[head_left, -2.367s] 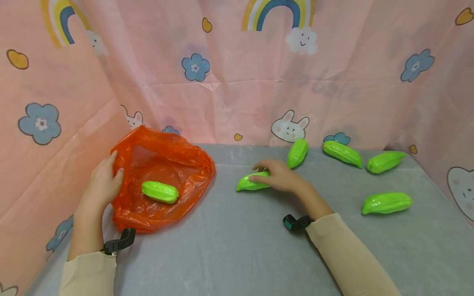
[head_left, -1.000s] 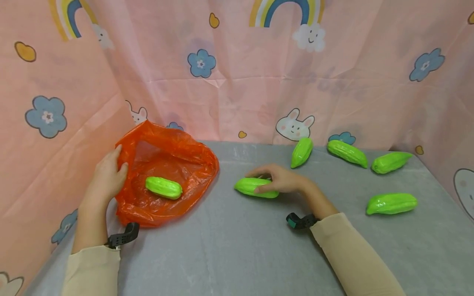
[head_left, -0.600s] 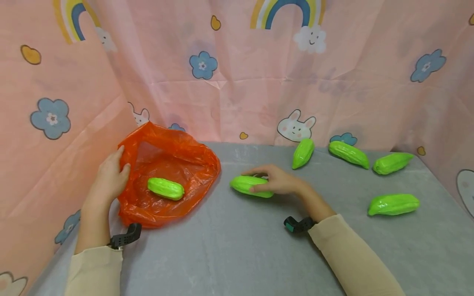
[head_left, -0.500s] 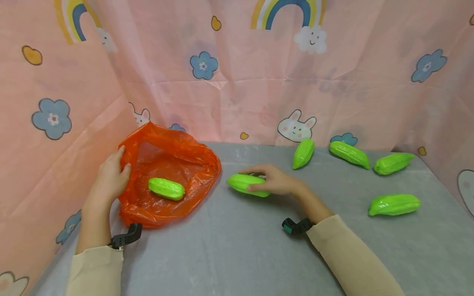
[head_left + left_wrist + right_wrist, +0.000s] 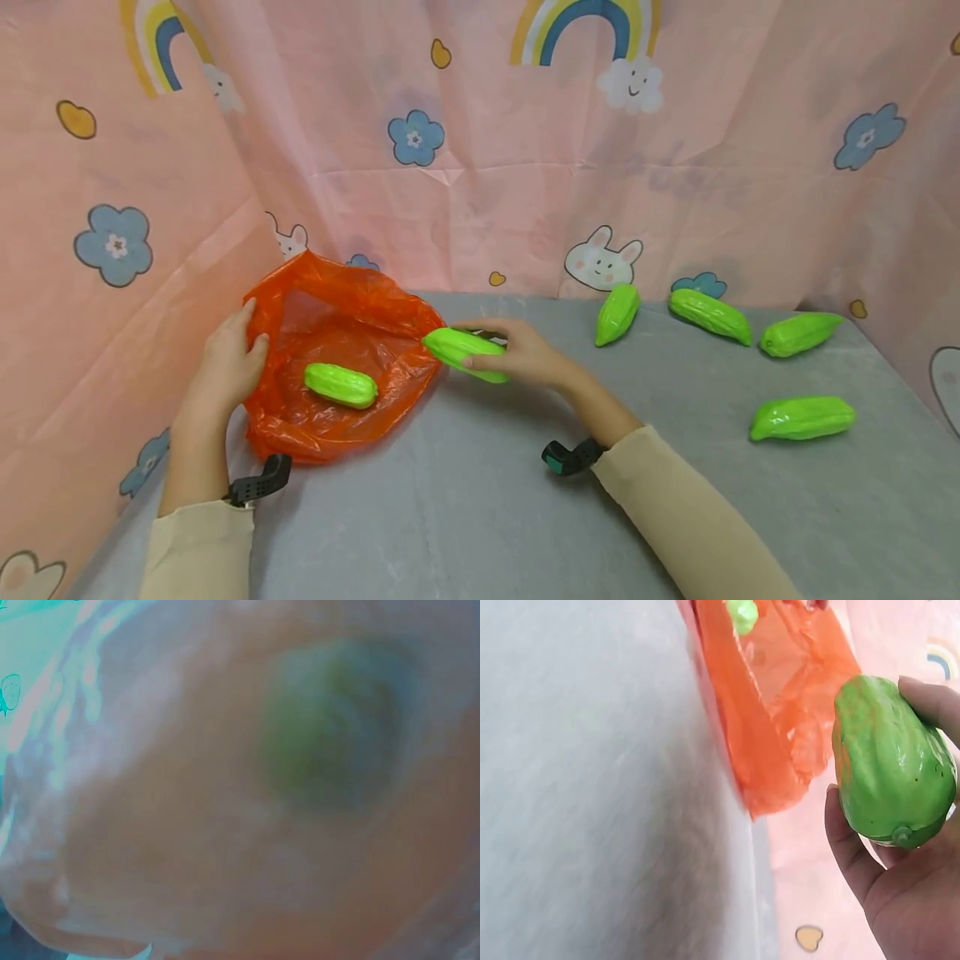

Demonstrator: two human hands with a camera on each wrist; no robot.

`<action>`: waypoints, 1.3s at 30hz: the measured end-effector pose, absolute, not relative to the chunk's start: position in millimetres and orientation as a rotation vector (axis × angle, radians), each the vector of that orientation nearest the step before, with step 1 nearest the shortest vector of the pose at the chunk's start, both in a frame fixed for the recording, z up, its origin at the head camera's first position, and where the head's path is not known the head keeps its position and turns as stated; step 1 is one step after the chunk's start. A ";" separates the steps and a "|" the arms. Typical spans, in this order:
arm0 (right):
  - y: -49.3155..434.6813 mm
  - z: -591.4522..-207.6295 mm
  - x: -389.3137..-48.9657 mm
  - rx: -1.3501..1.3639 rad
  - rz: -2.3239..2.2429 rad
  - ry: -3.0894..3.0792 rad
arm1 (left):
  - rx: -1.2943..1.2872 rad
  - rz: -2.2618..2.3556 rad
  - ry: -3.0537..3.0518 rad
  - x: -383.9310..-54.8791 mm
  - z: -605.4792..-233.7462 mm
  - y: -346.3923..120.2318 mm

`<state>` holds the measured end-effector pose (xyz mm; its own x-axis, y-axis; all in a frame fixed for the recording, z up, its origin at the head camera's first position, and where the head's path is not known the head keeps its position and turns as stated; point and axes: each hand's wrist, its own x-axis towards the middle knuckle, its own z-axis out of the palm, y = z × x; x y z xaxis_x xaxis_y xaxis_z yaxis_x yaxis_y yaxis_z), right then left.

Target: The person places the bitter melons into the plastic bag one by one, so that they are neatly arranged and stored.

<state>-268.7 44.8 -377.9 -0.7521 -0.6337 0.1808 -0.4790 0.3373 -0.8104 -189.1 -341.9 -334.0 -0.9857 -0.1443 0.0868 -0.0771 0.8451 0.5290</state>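
Right grip (image 5: 517,354) on one fruit (image 5: 453,343), five others (image 5: 802,418)

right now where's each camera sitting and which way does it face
Head: worn on the head, facing forward and down at the orange bag and grey table; left hand, right hand and sleeves show.
Left wrist: worn there, facing the hand's work; a blurred green shape stands out, no hand discernible.
Right wrist: worn there, facing the right hand, its green fruit and the orange bag beyond.
Head and right wrist share that green fruit and orange bag.
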 end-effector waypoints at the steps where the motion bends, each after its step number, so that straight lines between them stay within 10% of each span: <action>1: 41.8 -376.0 -269.2 -1.022 -1.381 2.429 | 0.175 -0.826 -2.898 -189.1 -333.9 -341.6; 39: -106.0 -388.7 -289.3 -1.019 -1.286 2.456 | 0.153 -0.832 -2.898 -187.3 -329.4 -339.9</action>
